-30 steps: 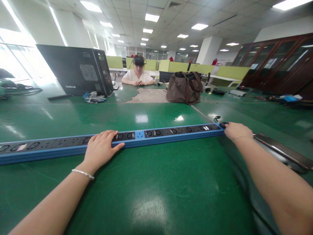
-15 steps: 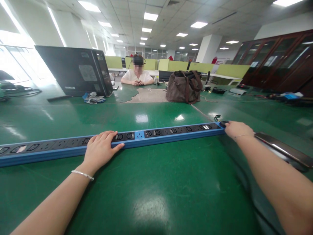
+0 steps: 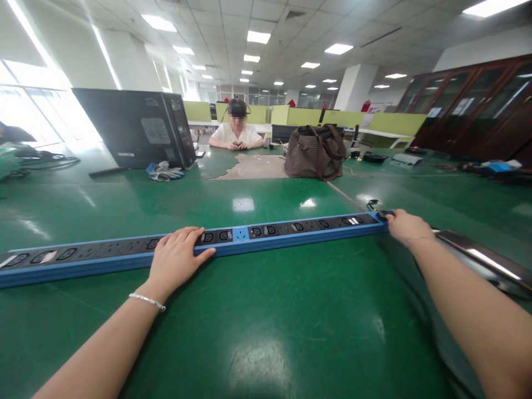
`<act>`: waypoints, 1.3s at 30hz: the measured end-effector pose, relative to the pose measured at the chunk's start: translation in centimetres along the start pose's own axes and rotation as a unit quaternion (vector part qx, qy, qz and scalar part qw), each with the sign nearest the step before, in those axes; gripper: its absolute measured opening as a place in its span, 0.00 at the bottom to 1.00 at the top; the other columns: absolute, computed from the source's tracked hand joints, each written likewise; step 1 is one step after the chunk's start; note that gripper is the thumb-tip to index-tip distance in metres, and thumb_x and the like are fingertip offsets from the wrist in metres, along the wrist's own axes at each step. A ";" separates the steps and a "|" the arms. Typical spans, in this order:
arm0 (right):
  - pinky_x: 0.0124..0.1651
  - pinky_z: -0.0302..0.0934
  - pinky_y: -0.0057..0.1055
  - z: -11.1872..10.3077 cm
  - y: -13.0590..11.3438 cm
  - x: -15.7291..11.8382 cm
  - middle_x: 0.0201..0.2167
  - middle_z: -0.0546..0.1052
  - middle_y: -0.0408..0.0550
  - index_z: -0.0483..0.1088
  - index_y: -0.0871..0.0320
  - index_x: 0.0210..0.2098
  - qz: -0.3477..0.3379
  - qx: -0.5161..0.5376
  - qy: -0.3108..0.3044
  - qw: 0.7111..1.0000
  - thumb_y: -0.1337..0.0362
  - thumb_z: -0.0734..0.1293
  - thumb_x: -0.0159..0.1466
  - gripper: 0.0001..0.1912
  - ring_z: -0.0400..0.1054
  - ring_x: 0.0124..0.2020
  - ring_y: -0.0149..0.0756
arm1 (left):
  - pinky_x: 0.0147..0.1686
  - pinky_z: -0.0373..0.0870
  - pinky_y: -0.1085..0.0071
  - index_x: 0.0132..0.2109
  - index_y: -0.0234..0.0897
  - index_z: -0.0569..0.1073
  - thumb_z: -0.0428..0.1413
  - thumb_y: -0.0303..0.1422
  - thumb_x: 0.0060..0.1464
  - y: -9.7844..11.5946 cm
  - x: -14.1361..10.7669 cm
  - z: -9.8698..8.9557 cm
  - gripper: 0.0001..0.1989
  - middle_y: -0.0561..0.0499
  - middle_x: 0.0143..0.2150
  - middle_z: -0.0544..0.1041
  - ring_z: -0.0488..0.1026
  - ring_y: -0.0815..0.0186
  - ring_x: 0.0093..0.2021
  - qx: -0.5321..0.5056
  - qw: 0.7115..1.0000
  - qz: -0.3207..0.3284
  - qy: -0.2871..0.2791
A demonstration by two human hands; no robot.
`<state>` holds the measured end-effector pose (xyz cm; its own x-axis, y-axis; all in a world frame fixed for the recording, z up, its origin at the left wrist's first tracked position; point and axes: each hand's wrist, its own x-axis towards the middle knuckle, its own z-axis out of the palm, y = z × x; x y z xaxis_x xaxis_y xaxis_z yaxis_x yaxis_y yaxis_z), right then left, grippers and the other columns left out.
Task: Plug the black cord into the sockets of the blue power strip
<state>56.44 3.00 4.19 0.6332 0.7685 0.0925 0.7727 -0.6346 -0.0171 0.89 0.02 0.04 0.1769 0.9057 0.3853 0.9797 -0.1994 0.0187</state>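
A long blue power strip (image 3: 274, 247) with black sockets lies across the green table, running from the left edge of the view to the right. My left hand (image 3: 178, 256) grips it left of the single blue socket (image 3: 240, 234), thumb along the near side and fingers over the top. At the strip's right end, my right hand (image 3: 409, 226) is closed on a black rounded piece that looks like a plug (image 3: 383, 215). My fingers partly cover that piece. A short black cable (image 3: 373, 204) shows just behind that end.
Right of my right hand lies a dark, shiny flat object (image 3: 484, 255). Farther back are a black computer case (image 3: 128, 130), gloves (image 3: 165, 172) and a brown bag (image 3: 313, 152). A person (image 3: 236, 133) sits across the table, hands together.
The whole view has shifted slightly, so things appear a little lower and farther right. Both hands keep their places on the strip and the black piece.
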 end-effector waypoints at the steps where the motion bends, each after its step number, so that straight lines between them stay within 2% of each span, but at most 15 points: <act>1: 0.43 0.60 0.41 -0.1 -0.1 0.0 0.45 0.72 0.65 0.63 0.61 0.52 -0.001 0.000 -0.005 1.000 0.53 0.49 0.63 0.26 0.67 0.46 0.52 | 0.54 0.55 0.55 0.56 0.38 0.66 0.45 0.51 0.54 0.0 0.0 0.0 0.29 0.43 0.56 0.69 0.64 0.54 0.55 -0.001 1.000 0.000 0.000; 8: 0.41 0.60 0.36 -1.0 0.8 0.3 0.44 0.73 0.63 0.67 0.61 0.47 0.007 0.040 0.013 0.999 0.55 0.51 0.63 0.23 0.68 0.44 0.48 | 0.54 0.55 0.56 0.55 0.39 0.66 0.45 0.51 0.54 0.1 0.0 -0.2 0.28 0.44 0.56 0.69 0.64 0.54 0.55 -0.003 1.000 0.000 -0.007; 14: 0.34 0.58 0.31 -2.1 2.0 -0.2 0.33 0.76 0.55 0.69 0.60 0.44 0.032 0.080 0.027 0.996 0.55 0.50 0.63 0.23 0.69 0.33 0.40 | 0.54 0.55 0.56 0.55 0.38 0.65 0.44 0.51 0.54 0.1 0.0 -0.1 0.28 0.44 0.56 0.69 0.64 0.54 0.55 -0.002 1.000 0.003 -0.003; 17: 0.34 0.57 0.30 -2.2 1.2 -0.9 0.36 0.76 0.54 0.71 0.59 0.41 0.001 0.097 0.038 0.995 0.56 0.51 0.62 0.22 0.68 0.35 0.40 | 0.54 0.55 0.55 0.55 0.38 0.66 0.45 0.51 0.54 0.0 0.0 0.0 0.29 0.44 0.56 0.69 0.64 0.53 0.55 -0.005 1.000 0.004 -0.002; 20: 0.36 0.55 0.31 -2.0 0.1 -1.5 0.42 0.75 0.58 0.72 0.60 0.40 -0.022 0.097 0.046 0.994 0.56 0.52 0.62 0.22 0.67 0.40 0.43 | 0.54 0.56 0.55 0.55 0.37 0.66 0.45 0.51 0.54 0.0 0.0 0.0 0.29 0.44 0.56 0.69 0.64 0.54 0.55 -0.002 1.000 0.004 -0.001; 23: 0.38 0.55 0.32 -1.8 -0.7 -1.7 0.44 0.74 0.59 0.70 0.61 0.45 -0.024 0.099 0.042 0.994 0.55 0.53 0.62 0.23 0.66 0.43 0.44 | 0.54 0.55 0.55 0.56 0.38 0.66 0.45 0.51 0.54 0.0 0.0 0.0 0.29 0.44 0.56 0.69 0.64 0.54 0.55 -0.002 1.000 0.002 0.000; 27: 0.41 0.55 0.31 -1.9 -1.1 -2.0 0.43 0.75 0.55 0.62 0.58 0.54 -0.023 0.123 0.047 0.991 0.54 0.54 0.61 0.25 0.66 0.44 0.43 | 0.54 0.55 0.55 0.55 0.39 0.66 0.45 0.51 0.53 0.0 0.0 0.0 0.29 0.45 0.56 0.69 0.64 0.54 0.55 -0.006 1.000 0.001 -0.002; 33: 0.41 0.56 0.32 -2.3 -1.5 -2.6 0.43 0.74 0.54 0.62 0.54 0.55 -0.050 0.119 0.033 0.991 0.54 0.53 0.62 0.24 0.67 0.42 0.43 | 0.54 0.55 0.56 0.55 0.38 0.66 0.45 0.51 0.53 0.1 0.0 -0.1 0.29 0.44 0.56 0.69 0.64 0.54 0.55 -0.004 1.000 0.001 0.002; 39: 0.41 0.56 0.34 -1.5 -1.6 -2.0 0.47 0.72 0.59 0.62 0.56 0.55 -0.057 0.092 0.020 0.994 0.54 0.53 0.62 0.25 0.66 0.44 0.47 | 0.54 0.55 0.56 0.55 0.38 0.67 0.45 0.51 0.53 0.1 0.1 0.0 0.29 0.44 0.56 0.69 0.64 0.54 0.55 -0.008 1.000 0.002 0.006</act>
<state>53.86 2.35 5.52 0.5412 0.8284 0.1442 0.8370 -0.5144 -0.1866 0.99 0.04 0.08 0.1806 0.9003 0.3961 0.9772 -0.2099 0.0315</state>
